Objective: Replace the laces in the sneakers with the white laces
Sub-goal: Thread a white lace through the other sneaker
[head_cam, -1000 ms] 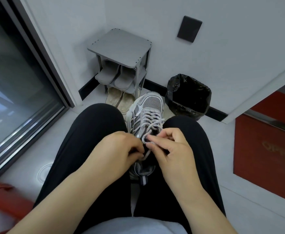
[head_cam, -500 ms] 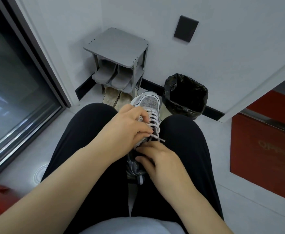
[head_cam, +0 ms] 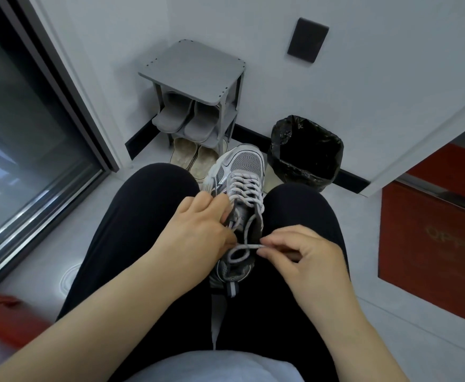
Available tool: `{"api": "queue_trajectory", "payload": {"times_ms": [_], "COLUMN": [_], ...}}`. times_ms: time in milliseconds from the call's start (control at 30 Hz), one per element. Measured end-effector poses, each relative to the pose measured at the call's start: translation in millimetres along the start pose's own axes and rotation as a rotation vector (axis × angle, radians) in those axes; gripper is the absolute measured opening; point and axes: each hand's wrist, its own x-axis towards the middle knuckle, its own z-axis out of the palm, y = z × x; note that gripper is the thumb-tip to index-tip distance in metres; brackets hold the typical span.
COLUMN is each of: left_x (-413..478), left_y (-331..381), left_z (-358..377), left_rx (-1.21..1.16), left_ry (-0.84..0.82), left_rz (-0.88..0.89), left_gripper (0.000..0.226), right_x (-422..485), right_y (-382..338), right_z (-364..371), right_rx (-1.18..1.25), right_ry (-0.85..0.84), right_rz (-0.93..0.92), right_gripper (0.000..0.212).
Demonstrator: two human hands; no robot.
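Note:
A grey and white sneaker (head_cam: 246,164) stands wedged between my knees, toe pointing away from me. A pale speckled lace (head_cam: 243,186) crosses its eyelets in several rows. My left hand (head_cam: 198,230) grips the sneaker's left side near the top eyelets, fingers curled over the lace there. My right hand (head_cam: 300,255) pinches the free lace end (head_cam: 249,246) between thumb and forefinger, just right of the heel opening. That end runs leftward and curls into a loose loop over the shoe's opening. No second sneaker or spare lace is in sight.
A small grey shoe rack (head_cam: 195,70) with grey slippers (head_cam: 187,117) stands against the far wall, beige slippers (head_cam: 195,158) beneath it. A black-lined waste bin (head_cam: 305,150) sits right of the sneaker. Glass door at left, red cabinet (head_cam: 432,244) at right, red object (head_cam: 5,318) lower left.
My left hand slid back from over the laces to the shoe's left side. My right hand moved right and drew the lace end out sideways, leaving a loose loop.

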Motion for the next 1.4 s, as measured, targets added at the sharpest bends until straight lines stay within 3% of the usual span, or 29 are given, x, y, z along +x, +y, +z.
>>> {"api": "queue_trajectory", "payload": {"times_ms": [100,233,367,500,600,700,933,1167,1400], "left_x": [-1.8,5.9,29.2,55.8,65.6,70.1,76.6,74.0,64.7], "left_y": [-5.8,-19.2,-23.6,-28.0,-31.6,-32.9,-34.9,-29.0,-30.7], "left_z": [-6.2,-22.5,-29.3,-22.2,-13.7,-9.0,-10.1,-5.3,-4.2], "left_rx": [-0.177,-0.397,-0.467,-0.483,-0.53,-0.546,-0.513,-0.453,-0.427], "left_ry": [-0.001,0.012,0.101,0.089,0.061,0.029,-0.103,-0.103,-0.019], "left_rz": [-0.037,-0.141,-0.216,-0.29,-0.348,-0.374,-0.342,-0.354,-0.386], "left_gripper": [0.028,0.008,0.015,0.015,0.007,0.003,0.006,0.007,0.011], "right_x": [3.2,14.0,16.8,17.7,35.1,65.2,103.5,100.8,82.6], "right_y": [-5.5,-19.9,-30.4,-36.8,-37.6,-27.5,-4.4,-3.5,-1.0], "right_z": [10.4,31.1,42.1,22.2,-3.3,-18.2,7.1,12.5,6.3], "right_rx": [-0.211,-0.566,-0.731,-0.573,-0.311,-0.225,-0.332,-0.285,-0.254], "right_ry": [-0.034,-0.088,-0.381,-0.354,-0.127,0.003,-0.059,-0.048,-0.032], "right_rz": [-0.067,-0.21,-0.102,-0.079,-0.011,0.034,0.074,0.048,0.001], "right_gripper": [0.005,0.012,0.017,0.018,0.011,0.013,0.004,0.015,0.012]}}
